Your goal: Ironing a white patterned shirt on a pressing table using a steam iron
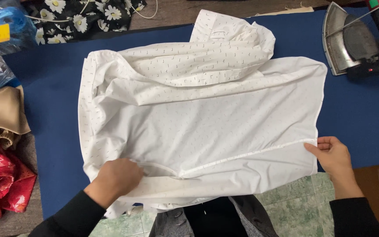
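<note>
A white shirt (198,118) lies spread across the blue board (360,109), filling mid-frame. The left hand (117,177) presses flat on its near edge at lower left, fingers closed over the cloth; the right hand (334,158) pinches the seam at lower right, pulling it taut. The lower half looks smooth, but the upper part is bunched and folded. The iron (356,41) rests apart at upper right, so pressing seems yet to start. Other fabrics (1,149) are piled at left.
</note>
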